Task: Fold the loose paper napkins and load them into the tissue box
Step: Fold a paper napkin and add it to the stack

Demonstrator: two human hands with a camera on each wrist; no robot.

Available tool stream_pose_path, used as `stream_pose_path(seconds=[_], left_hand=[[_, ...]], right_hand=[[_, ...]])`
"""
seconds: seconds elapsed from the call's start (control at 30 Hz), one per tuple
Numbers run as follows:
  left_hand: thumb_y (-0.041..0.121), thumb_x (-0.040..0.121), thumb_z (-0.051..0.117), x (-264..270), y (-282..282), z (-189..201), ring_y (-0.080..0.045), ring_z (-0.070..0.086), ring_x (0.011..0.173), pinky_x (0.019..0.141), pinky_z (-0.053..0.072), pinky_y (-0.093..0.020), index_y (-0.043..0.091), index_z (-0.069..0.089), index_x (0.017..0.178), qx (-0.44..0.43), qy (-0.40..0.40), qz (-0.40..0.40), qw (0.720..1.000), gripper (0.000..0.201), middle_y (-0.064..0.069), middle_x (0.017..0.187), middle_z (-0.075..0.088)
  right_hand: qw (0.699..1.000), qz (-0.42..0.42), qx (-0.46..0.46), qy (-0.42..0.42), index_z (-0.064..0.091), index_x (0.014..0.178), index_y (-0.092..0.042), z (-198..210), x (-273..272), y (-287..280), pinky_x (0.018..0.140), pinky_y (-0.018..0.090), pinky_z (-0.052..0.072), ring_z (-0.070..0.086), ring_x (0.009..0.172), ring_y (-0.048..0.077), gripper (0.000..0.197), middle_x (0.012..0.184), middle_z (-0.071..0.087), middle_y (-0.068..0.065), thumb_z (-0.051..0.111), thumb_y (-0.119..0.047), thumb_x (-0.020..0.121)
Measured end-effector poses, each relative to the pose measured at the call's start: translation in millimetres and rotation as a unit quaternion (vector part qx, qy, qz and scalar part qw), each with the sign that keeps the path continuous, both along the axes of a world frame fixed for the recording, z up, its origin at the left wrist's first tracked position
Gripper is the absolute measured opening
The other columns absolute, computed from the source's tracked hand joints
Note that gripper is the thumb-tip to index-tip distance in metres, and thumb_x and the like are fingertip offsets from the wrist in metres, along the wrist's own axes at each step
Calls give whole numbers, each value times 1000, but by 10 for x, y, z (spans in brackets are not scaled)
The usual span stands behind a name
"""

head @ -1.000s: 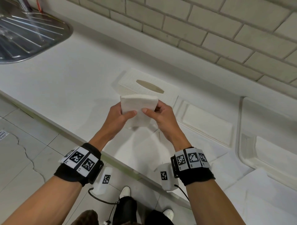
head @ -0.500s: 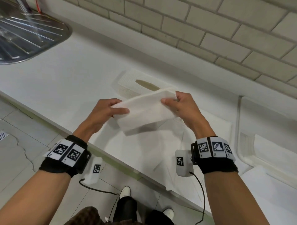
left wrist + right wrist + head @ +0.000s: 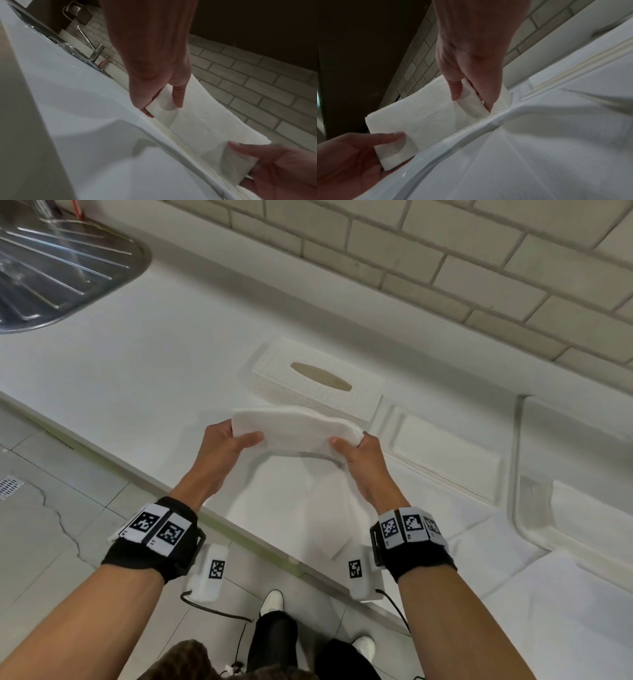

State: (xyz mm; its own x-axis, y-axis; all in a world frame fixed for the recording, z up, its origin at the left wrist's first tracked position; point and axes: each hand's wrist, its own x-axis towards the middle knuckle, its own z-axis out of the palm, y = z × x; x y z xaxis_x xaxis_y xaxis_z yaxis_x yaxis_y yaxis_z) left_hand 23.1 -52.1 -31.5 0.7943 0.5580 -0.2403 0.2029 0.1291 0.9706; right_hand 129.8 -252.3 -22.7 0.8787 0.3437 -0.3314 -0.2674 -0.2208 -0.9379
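Observation:
A folded white paper napkin (image 3: 294,429) is stretched between both hands above the counter, just in front of the white woven tissue box (image 3: 315,378). My left hand (image 3: 236,436) pinches its left end between thumb and fingers. At the other end my right hand (image 3: 349,445) pinches it the same way. The left wrist view shows the napkin (image 3: 197,119) as a long band, with the left thumb and fingers (image 3: 177,97) clamped on one end. From the right wrist the napkin (image 3: 426,113) is seen with the right fingers (image 3: 455,88) pinching a rolled edge. The box's oval slot (image 3: 320,375) faces up.
Loose napkins (image 3: 308,508) lie spread on the counter under my hands and hang over its front edge. A white tray (image 3: 448,460) holding flat napkins sits right of the box, a larger tray (image 3: 579,484) further right. A steel sink drainer (image 3: 51,268) is far left.
A second ago the napkin was a small folded square held close between both hands. The hands have moved apart and it is now drawn out into a long strip before the box.

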Motion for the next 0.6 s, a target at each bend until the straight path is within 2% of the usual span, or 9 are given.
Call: stream_pose_path(seconds=[0.07,0.13,0.27,0.4,0.5,0.6], left_hand=[[-3,80,70,-31,11,-61,-10,70,83,70,54,-17,21,70,90,-6,3,4,1000,26,10,87,74],[-6,79,69,-64,13,-120,-11,67,81,67,53,-16,21,69,90,-5,13,3,1000,30,8,87,72],[-6,84,65,-97,-11,-172,-14,63,84,73,50,-20,23,66,91,0,13,3,1000,30,2,92,69],[-10,81,64,-105,29,-192,-14,63,86,75,49,-23,22,67,95,4,0,5,1000,35,1,95,69],[-9,83,62,-101,32,-233,-18,63,89,76,49,-25,24,65,94,-1,13,10,1000,35,1,95,68],[-7,86,60,-96,21,-243,-18,62,88,77,50,-26,21,64,96,7,19,19,1000,30,1,94,67]], right_hand=[[1000,12,-1,-10,65,111,-11,-19,-18,-1,83,32,55,67,88,20,22,93,70,0,64,-8,89],[999,34,-8,-10,64,108,-14,-67,-42,-16,85,34,55,66,87,21,23,92,69,1,63,-2,89],[999,40,-12,-10,69,95,-25,-125,-78,-45,99,47,51,64,95,26,26,96,69,4,61,-1,88],[998,51,-5,-22,68,91,-30,-112,-77,-64,98,49,50,62,92,21,32,90,67,-1,61,1,88],[998,58,-6,-13,67,93,-30,-141,-92,-70,101,51,49,64,97,27,31,96,68,3,61,0,88],[998,60,-8,-18,69,88,-33,-161,-93,-64,98,47,50,61,91,25,33,90,66,0,60,-1,89]])
